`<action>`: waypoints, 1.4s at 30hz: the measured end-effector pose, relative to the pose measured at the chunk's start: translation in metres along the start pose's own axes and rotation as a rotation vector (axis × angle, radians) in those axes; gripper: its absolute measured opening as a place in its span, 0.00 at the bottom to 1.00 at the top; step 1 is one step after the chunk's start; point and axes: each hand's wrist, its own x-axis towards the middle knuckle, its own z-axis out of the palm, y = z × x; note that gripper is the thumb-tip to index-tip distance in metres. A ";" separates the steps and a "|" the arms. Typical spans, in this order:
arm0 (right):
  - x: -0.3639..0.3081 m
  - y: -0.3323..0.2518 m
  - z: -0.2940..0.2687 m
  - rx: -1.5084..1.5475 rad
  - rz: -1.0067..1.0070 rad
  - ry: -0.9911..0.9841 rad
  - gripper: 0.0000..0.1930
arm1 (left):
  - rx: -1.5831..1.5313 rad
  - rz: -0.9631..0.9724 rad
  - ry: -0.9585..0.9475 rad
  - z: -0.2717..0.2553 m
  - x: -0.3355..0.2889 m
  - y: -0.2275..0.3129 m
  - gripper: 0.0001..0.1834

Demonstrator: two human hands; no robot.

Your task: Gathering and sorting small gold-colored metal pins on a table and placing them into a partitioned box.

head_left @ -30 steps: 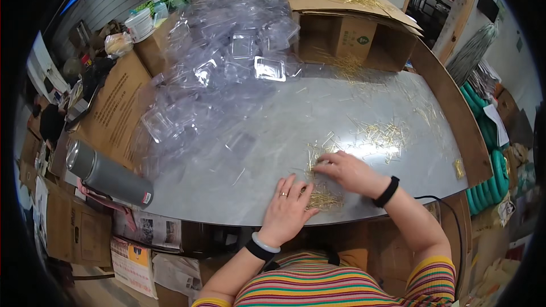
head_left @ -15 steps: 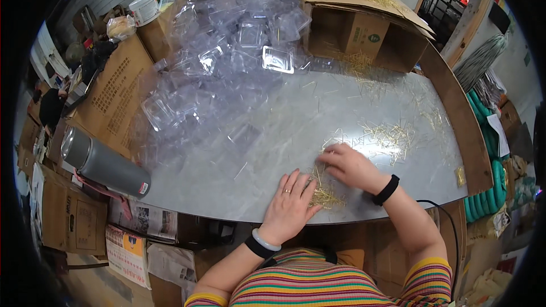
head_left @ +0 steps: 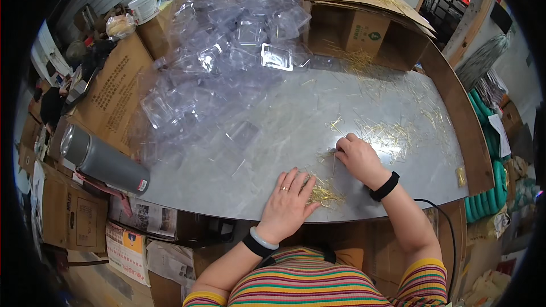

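Observation:
My left hand (head_left: 288, 202) lies flat on the grey table, fingers spread, its thumb side against a small pile of thin gold-coloured wire pieces (head_left: 326, 192). To the right and farther off, my right hand (head_left: 359, 158) has its thumb and fingers pinched together just over the tabletop. A few thin wire pieces (head_left: 333, 160) show at its fingertips; their exact shape is too small to make out. Beyond that hand, a looser scatter of the same gold pieces (head_left: 392, 135) spreads over the table.
A large heap of clear plastic trays (head_left: 227, 74) covers the table's back left. At the back right stands an open cardboard box (head_left: 364, 28) with gold pieces on top. A grey flask (head_left: 111, 162) leans at the left edge; a cardboard strip (head_left: 463, 119) walls the right.
My right hand has moved right, away from my left hand, and its fingers have drawn together into a pinch. A few gold pieces beside it have shifted. My left hand has stayed in place.

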 end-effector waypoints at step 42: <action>-0.017 -0.012 -0.001 0.084 -0.179 -0.037 0.15 | 0.039 0.049 -0.033 0.000 -0.002 -0.002 0.32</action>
